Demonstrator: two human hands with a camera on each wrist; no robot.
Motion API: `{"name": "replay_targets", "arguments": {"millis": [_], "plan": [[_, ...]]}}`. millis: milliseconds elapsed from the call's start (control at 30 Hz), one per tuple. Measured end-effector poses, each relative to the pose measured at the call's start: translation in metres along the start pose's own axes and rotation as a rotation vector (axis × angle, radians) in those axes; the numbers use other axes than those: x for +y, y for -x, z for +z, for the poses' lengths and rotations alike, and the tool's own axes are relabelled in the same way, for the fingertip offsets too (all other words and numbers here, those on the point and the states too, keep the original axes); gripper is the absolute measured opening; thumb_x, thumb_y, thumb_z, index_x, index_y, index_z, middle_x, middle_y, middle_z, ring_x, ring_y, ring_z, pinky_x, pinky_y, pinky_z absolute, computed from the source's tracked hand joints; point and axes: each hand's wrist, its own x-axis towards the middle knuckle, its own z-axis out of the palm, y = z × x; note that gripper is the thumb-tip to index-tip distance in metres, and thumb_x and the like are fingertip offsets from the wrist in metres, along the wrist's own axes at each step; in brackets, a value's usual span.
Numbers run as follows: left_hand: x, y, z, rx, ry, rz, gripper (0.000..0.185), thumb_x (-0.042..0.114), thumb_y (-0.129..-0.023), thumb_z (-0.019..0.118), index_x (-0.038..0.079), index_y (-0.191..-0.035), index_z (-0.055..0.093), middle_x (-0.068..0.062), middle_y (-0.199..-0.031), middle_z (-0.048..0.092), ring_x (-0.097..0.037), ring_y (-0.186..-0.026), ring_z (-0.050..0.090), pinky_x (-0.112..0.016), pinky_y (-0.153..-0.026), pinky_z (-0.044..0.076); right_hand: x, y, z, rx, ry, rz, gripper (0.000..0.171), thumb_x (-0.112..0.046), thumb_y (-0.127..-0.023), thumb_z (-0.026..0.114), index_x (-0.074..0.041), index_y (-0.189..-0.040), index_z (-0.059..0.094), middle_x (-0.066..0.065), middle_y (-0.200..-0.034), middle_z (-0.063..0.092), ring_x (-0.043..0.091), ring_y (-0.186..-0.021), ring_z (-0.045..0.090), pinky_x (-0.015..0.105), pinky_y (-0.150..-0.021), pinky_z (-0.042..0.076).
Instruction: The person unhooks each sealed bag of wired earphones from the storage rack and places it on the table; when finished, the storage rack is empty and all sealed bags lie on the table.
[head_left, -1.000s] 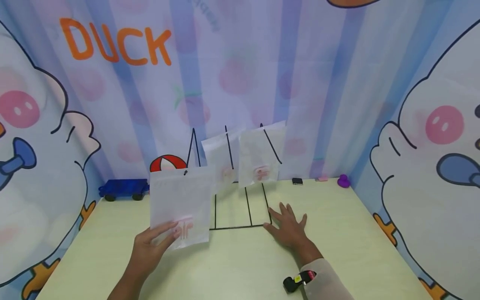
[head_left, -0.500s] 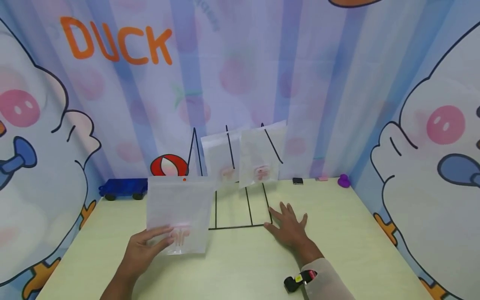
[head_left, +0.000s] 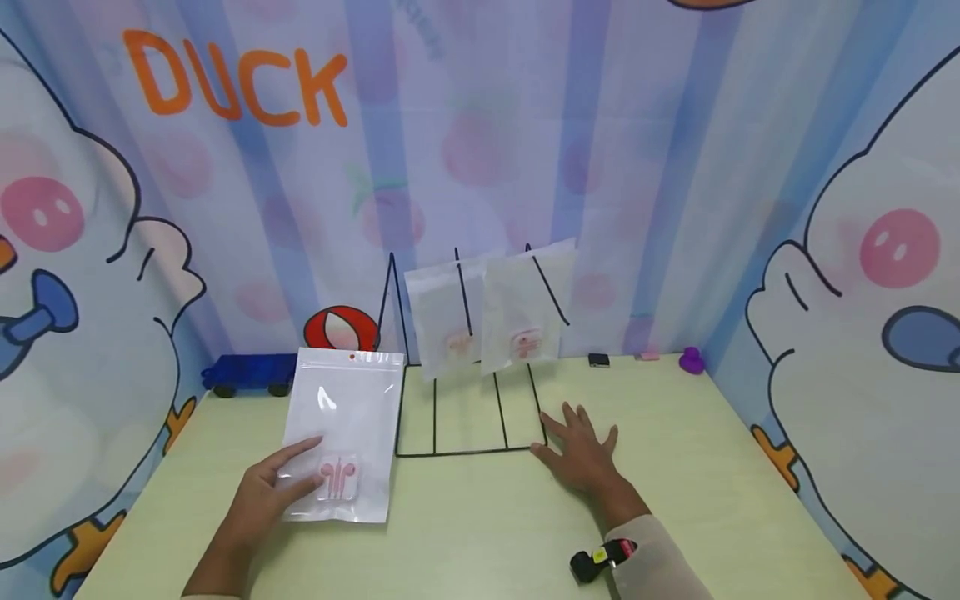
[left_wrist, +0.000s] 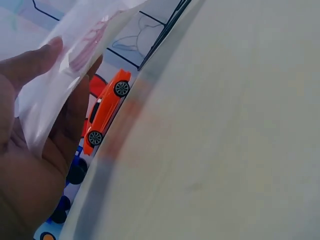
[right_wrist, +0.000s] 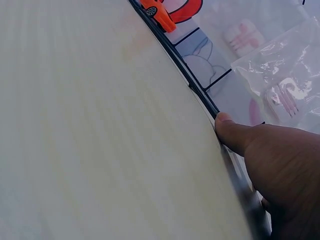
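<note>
My left hand [head_left: 258, 492] pinches a white zip bag [head_left: 348, 400] near its lower left, thumb in front and fingers partly hidden behind. A pink earphone set [head_left: 339, 479] shows through the bag's lower part, and the bag's top hole stands free. Just right of it is a black wire display rack [head_left: 465, 452], its left hook [head_left: 386, 292] bare. Two similar bags hang from the other hooks, a middle bag [head_left: 435, 304] and a right bag [head_left: 517, 287]. My right hand [head_left: 581, 454], fingers spread, touches the rack's right front corner.
Along the back stand a blue toy cart [head_left: 249, 373], a small black item [head_left: 599, 360], a pink piece [head_left: 647, 356] and a purple toy [head_left: 692, 360]. An orange toy car [left_wrist: 107, 110] shows in the left wrist view. Printed curtains enclose the table [head_left: 480, 533].
The bag in my left hand has come off the left hook and moved down and left, now facing up more plainly. My right hand has stayed on the rack.
</note>
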Motion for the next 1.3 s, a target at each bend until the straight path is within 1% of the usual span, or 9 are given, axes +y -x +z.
{"name": "replay_targets", "arguments": {"millis": [133,267,400,567,733,900,1000,1200,1300], "plan": [[-0.005,-0.005,-0.005,0.011,0.017,-0.008,0.078,0.033,-0.094,0.088,0.019,-0.163,0.054,-0.017,-0.18,0.03,-0.048,-0.169,0.018,-0.073,-0.133,0.017,0.001,-0.001,-0.001,0.012,-0.011,-0.006,0.068,-0.057,-0.106,0.061,-0.028,-0.167,0.048,0.019,-0.182,0.025,0.046,-0.171,0.012,0.089,-0.123,-0.005],[-0.009,-0.009,-0.005,-0.006,0.037,-0.032,0.084,0.033,-0.093,0.089,0.022,-0.166,0.049,-0.018,-0.182,0.024,-0.047,-0.17,0.014,-0.072,-0.134,0.016,0.0,-0.001,-0.002,0.017,-0.014,-0.004,0.067,-0.055,-0.106,0.063,-0.026,-0.166,0.05,0.02,-0.181,0.027,0.047,-0.17,0.014,0.09,-0.122,-0.004],[-0.011,-0.012,-0.005,-0.018,0.01,-0.077,0.091,0.034,-0.092,0.089,0.025,-0.169,0.043,-0.016,-0.184,0.016,-0.048,-0.171,0.007,-0.073,-0.133,0.013,-0.001,0.0,-0.002,0.007,-0.005,0.003,0.068,-0.056,-0.106,0.063,-0.026,-0.166,0.05,0.02,-0.181,0.027,0.047,-0.17,0.014,0.09,-0.122,-0.004],[-0.013,-0.016,-0.004,-0.037,-0.05,-0.101,0.092,0.035,-0.093,0.088,0.027,-0.17,0.039,-0.02,-0.184,0.012,-0.052,-0.169,0.006,-0.077,-0.132,0.011,-0.002,0.001,-0.002,0.009,-0.005,0.011,0.067,-0.055,-0.106,0.063,-0.026,-0.165,0.051,0.021,-0.18,0.028,0.048,-0.17,0.016,0.091,-0.121,-0.003],[-0.014,-0.017,-0.003,-0.046,-0.094,-0.113,0.093,0.035,-0.094,0.087,0.025,-0.171,0.037,-0.022,-0.183,0.012,-0.054,-0.168,0.006,-0.078,-0.131,0.01,-0.003,0.003,-0.004,-0.001,-0.021,0.006,0.067,-0.056,-0.106,0.062,-0.026,-0.165,0.05,0.021,-0.181,0.027,0.048,-0.17,0.014,0.09,-0.122,-0.004],[-0.012,-0.02,-0.001,-0.052,-0.151,-0.126,0.099,0.047,-0.092,0.086,0.024,-0.173,0.033,-0.023,-0.183,0.013,-0.056,-0.168,0.007,-0.079,-0.13,0.011,0.0,0.001,-0.002,0.018,-0.023,-0.011,0.069,-0.057,-0.106,0.062,-0.025,-0.165,0.05,0.022,-0.18,0.027,0.049,-0.169,0.015,0.09,-0.121,-0.005],[-0.01,-0.02,0.001,-0.056,-0.188,-0.136,0.098,0.05,-0.093,0.085,0.022,-0.172,0.035,-0.025,-0.182,0.016,-0.057,-0.166,0.01,-0.078,-0.129,0.014,0.002,0.0,0.001,0.023,-0.022,-0.012,0.068,-0.056,-0.106,0.062,-0.024,-0.165,0.051,0.022,-0.18,0.027,0.05,-0.169,0.015,0.091,-0.121,-0.006],[-0.012,-0.017,0.002,-0.028,-0.282,-0.093,0.092,0.053,-0.095,0.082,0.018,-0.17,0.04,-0.028,-0.178,0.024,-0.058,-0.164,0.02,-0.075,-0.128,0.023,-0.001,0.001,0.0,0.009,-0.023,-0.007,0.069,-0.059,-0.106,0.06,-0.025,-0.166,0.05,0.022,-0.181,0.026,0.049,-0.17,0.014,0.09,-0.122,-0.006],[-0.011,-0.015,0.004,-0.011,-0.343,-0.073,0.092,0.055,-0.096,0.08,0.014,-0.168,0.042,-0.029,-0.176,0.028,-0.058,-0.162,0.024,-0.075,-0.127,0.026,-0.001,0.001,0.001,0.014,-0.025,-0.013,0.07,-0.06,-0.105,0.06,-0.024,-0.165,0.05,0.022,-0.18,0.027,0.05,-0.169,0.015,0.09,-0.122,-0.006]]}}
